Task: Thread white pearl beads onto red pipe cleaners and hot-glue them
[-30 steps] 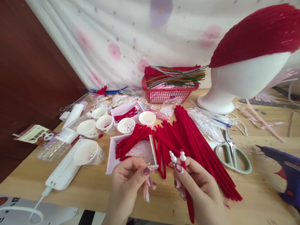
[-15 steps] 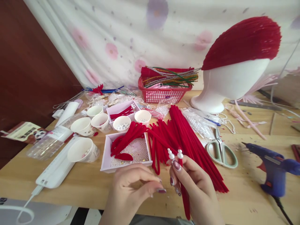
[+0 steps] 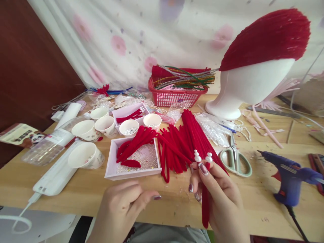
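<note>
My right hand (image 3: 218, 194) is closed on a folded red chenille stem (image 3: 205, 206), whose loop hangs below the fingers. Two small stacks of white pearl beads, the left pearl stack (image 3: 197, 156) and the right pearl stack (image 3: 208, 157), stand up at the top of this grip. My left hand (image 3: 124, 202) is apart from it, its fingers curled in and its thumb pointing right; nothing shows in it. Behind both hands lies a bundle of red chenille stems (image 3: 192, 135). A lilac tray (image 3: 107, 165) with tiny pearls and folded red stems is beyond the left hand.
Scissors (image 3: 235, 160) and a blue glue gun (image 3: 286, 175) lie at the right. Several paper cups (image 3: 84, 157) stand left of the tray, beside a white power strip (image 3: 55, 172). Behind are a red basket (image 3: 177, 98) and a white mannequin head (image 3: 250, 87) under red stems.
My left hand has drawn away to the left from the pearl stacks, its fingers now more curled. The right hand still holds the stem and pearls. The view has shifted slightly.
</note>
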Demonstrator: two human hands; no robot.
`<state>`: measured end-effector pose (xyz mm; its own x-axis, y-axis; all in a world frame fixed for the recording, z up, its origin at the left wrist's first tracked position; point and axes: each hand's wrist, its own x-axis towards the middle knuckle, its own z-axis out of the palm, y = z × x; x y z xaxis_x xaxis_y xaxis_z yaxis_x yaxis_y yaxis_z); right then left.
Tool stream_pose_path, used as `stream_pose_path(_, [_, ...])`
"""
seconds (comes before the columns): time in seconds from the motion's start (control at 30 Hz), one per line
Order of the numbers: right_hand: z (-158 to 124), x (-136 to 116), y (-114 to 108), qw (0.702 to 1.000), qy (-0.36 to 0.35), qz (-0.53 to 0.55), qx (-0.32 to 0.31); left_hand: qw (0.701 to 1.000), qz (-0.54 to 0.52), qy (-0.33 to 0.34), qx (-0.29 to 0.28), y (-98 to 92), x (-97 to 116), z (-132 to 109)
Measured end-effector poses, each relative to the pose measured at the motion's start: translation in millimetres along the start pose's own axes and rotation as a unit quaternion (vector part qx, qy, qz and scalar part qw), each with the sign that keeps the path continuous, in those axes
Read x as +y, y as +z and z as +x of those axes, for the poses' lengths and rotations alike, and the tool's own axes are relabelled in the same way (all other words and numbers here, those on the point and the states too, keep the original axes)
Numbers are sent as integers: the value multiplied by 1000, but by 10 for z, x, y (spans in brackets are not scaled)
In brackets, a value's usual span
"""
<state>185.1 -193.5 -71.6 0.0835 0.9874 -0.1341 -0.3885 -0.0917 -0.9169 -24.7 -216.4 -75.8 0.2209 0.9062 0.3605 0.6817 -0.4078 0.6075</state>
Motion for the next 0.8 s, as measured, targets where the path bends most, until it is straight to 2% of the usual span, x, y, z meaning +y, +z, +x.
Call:
stream_pose_path(0.2, [-5, -19, 67, 1000, -1, 24, -15, 997, 21, 16, 71, -238, -87, -56])
stream_pose_path(0.33, [-20, 21, 58, 1000, -11, 25, -15, 985, -31, -51, 164, -273, 15, -41])
stream_pose_path(0.37, [-26, 42, 57, 999, -15, 19, -20, 981, -67, -71, 168, -241, 56, -30])
stream_pose_path(0.4, [-35, 62, 63, 999, -18, 11, -29, 977, -108, -90, 159, -191, 102, -15])
stream_pose_path(0.47, [-66, 91, 103, 999, -13, -9, -43, 968, -187, -134, 104, -46, 209, 25])
stream_pose_path(0.5, [-90, 96, 138, 999, -7, -16, -51, 957, -214, -180, 79, 38, 268, 49])
stream_pose_path(0.53, [-119, 95, 180, 998, 3, -22, -59, 942, -251, -215, 51, 121, 329, 74])
stream_pose_path(0.6, [-187, 78, 262, 996, 20, -42, -74, 908, -350, -231, -20, 265, 444, 121])
stream_pose_path(0.67, [-256, 55, 288, 994, 16, -85, -72, 864, -428, -261, -29, 356, 530, 153])
stream_pose_path(0.73, [-311, 39, 191, 988, -31, -150, -15, 830, -468, -302, -21, 395, 565, 166])
stream_pose_path(0.8, [-342, 33, -63, 968, -103, -209, 95, 810, -482, -334, -18, 409, 547, 168])
